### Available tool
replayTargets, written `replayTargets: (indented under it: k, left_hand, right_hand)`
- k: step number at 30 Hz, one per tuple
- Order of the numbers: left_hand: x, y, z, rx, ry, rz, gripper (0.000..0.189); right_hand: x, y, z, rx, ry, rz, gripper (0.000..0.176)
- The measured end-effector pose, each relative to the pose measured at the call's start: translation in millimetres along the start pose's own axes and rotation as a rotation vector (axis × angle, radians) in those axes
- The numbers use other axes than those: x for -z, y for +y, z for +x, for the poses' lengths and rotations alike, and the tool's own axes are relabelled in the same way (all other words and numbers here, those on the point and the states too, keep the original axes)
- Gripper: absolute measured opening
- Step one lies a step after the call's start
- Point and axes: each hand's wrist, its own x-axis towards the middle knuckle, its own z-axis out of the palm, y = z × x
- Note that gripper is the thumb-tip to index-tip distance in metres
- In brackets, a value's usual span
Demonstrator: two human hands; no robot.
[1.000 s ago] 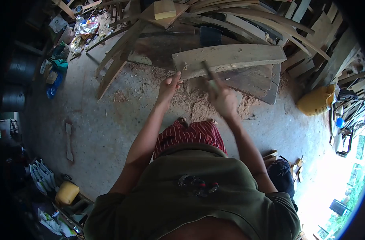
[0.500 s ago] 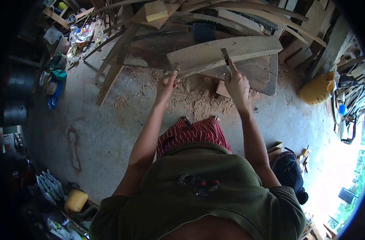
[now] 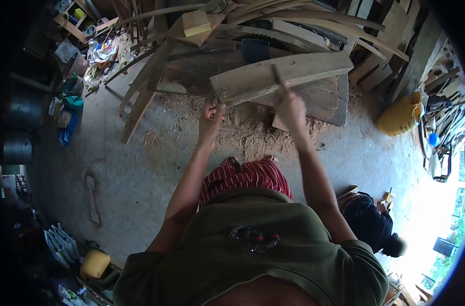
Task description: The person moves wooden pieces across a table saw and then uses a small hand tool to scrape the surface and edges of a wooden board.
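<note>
A long, slightly curved wooden plank [image 3: 288,69] lies slantwise over other boards ahead of me. At its near left corner is my left hand [image 3: 211,120], fingers curled and thumb against the wood. My right hand [image 3: 291,107], blurred by motion, is closed round a dark flat-bladed tool [image 3: 277,75]. The blade reaches over the plank's face near its middle, and the hand covers the handle. Below the plank a weathered board [image 3: 324,97] shows.
Wood shavings [image 3: 248,130] litter the concrete floor by my feet. Curved strips [image 3: 339,23] and a pale block [image 3: 196,23] stand beyond the plank. A yellow container [image 3: 398,115] sits to the right. Behind it on my right, a person in dark clothing [image 3: 367,217] is low down.
My right hand and the tool have swung slightly left and nearer, now blurred. The whole view has shifted a little. The person at right has moved their head and a hand now shows.
</note>
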Motion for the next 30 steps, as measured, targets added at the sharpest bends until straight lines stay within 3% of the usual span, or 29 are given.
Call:
replayTargets:
  k: [1,4,6,8,10,13,14,15,17,18,20,21,22,23,24,26,27,30]
  left_hand:
    - [-2.8,-2.6,2.0,-0.054,0.024,0.05,0.089]
    - [-2.9,-5.2,5.0,-0.077,-0.02,0.219,0.079]
    - [-0.9,-4.1,6.2,-0.07,-0.039,0.194,0.078]
    - [3.1,-2.4,4.3,-0.054,-0.044,0.158,0.076]
    - [5.3,2.5,-0.4,-0.123,-0.08,0.155,0.075]
    - [4.7,1.1,-3.2,-0.11,-0.059,0.274,0.064]
    - [4.2,-0.2,-0.4,-0.112,-0.062,0.275,0.064]
    - [4.4,-4.1,1.3,-0.132,-0.055,0.267,0.061]
    - [6.6,-8.7,0.2,-0.148,-0.049,0.27,0.057]
    - [7.2,-8.4,1.0,-0.179,-0.059,0.32,0.058]
    - [11.3,-6.7,0.9,-0.206,-0.057,0.375,0.059]
    - [12.5,-4.8,0.1,-0.212,-0.07,0.407,0.061]
    - [12.3,-4.7,-1.7,-0.217,-0.082,0.435,0.063]
    - [11.9,-8.8,-4.8,-0.21,-0.072,0.431,0.063]
    - [11.8,-12.3,-7.0,-0.251,-0.069,0.459,0.065]
    - [9.8,-7.1,-5.0,-0.302,-0.064,0.488,0.068]
    - [6.8,0.8,-8.5,-0.286,-0.066,0.509,0.068]
    - [3.4,-5.5,-11.1,-0.295,-0.067,0.517,0.067]
  right_hand:
    - [4.0,-27.9,-13.7,0.14,0.013,-0.137,0.053]
    - [-2.7,-67.2,-42.5,0.345,-0.069,0.158,0.054]
    - [18.8,-68.1,-34.4,0.246,-0.389,0.141,0.048]
    - [7.1,-31.3,-11.8,0.125,-0.149,-0.056,0.045]
    - [26.5,-3.1,20.1,0.033,-0.018,0.056,0.041]
    - [16.2,-15.9,14.1,0.038,-0.06,-0.154,0.038]
    - [18.2,-37.0,-2.3,0.333,-0.055,-0.375,0.025]
    - [10.6,-55.8,-17.7,0.331,-0.057,-0.375,0.025]
    - [-2.8,-83.8,-39.3,0.468,-0.09,0.009,0.016]
    - [-0.5,-84.0,-35.7,0.467,-0.085,0.015,0.016]
    - [8.1,-73.6,-22.1,0.469,-0.208,-0.375,0.023]
    - [5.9,-54.8,-9.6,0.209,-0.042,-0.036,0.03]
    - [15.9,-41.8,8.9,0.041,-0.071,-0.113,0.034]
    - [23.9,-25.7,23.8,-0.011,-0.062,0.017,0.041]
    - [24.4,-15.1,28.8,0.123,0.067,-0.005,0.039]
    - [4.7,-30.3,13.0,0.058,-0.056,-0.152,0.032]
    - [-1.6,-49.8,-0.2,0.18,-0.148,-0.23,0.027]
    - [2.1,-90.5,-31.2,0.461,-0.069,0.099,0.025]
